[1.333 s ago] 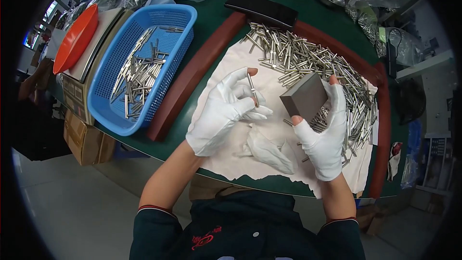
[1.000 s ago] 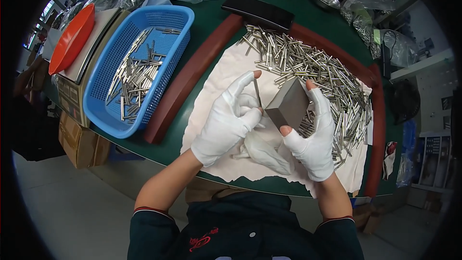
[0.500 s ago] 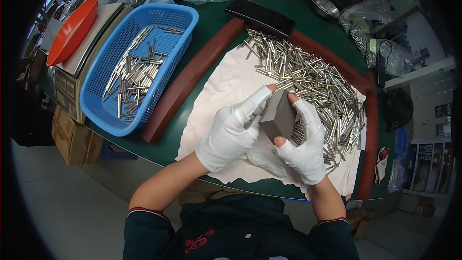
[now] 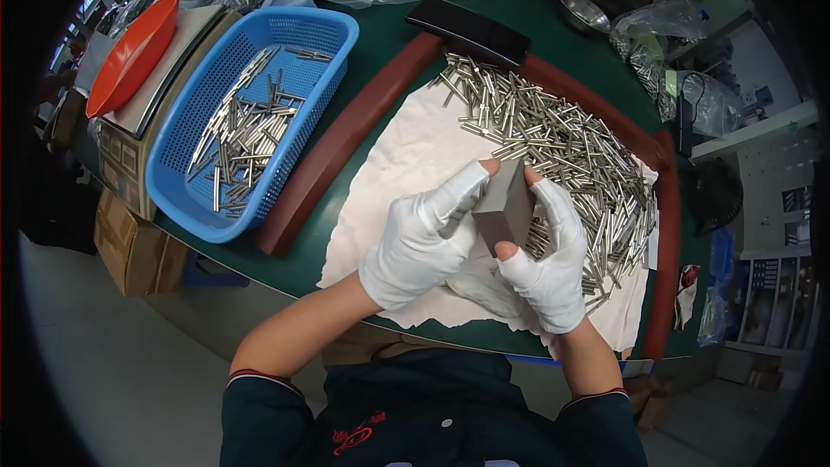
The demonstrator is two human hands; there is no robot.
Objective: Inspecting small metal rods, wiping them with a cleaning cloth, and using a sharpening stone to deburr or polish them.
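The right hand (image 4: 553, 255) grips the grey block (image 4: 504, 207) by its ends, thumb at the end toward the table's near edge and a fingertip at the far end. The block is held tilted above the cloth (image 4: 393, 173), nearer the table's (image 4: 363, 60) near edge than its far edge. The left hand (image 4: 419, 246) is curled at the block's left side, 1 bare fingertip by its far corner.

To work well here, I would keep the right hand's hold firm but low on the ends, leaving the block's left face free, and steady both wrists so the 2 hands meet squarely. The bare fingertips are best kept off the block's edges, which look hard and may pinch. Holding the block clear of the rods (image 4: 579, 143), heaped toward the table's right edge, should avoid knocking them.

Whether the left hand holds anything cannot be told: its inner fingers are hidden by its own back and the block. Contact between that fingertip and the block is also unclear. The block's underside is out of sight, and the hands partly cover a crumpled white cloth piece (image 4: 484, 287).
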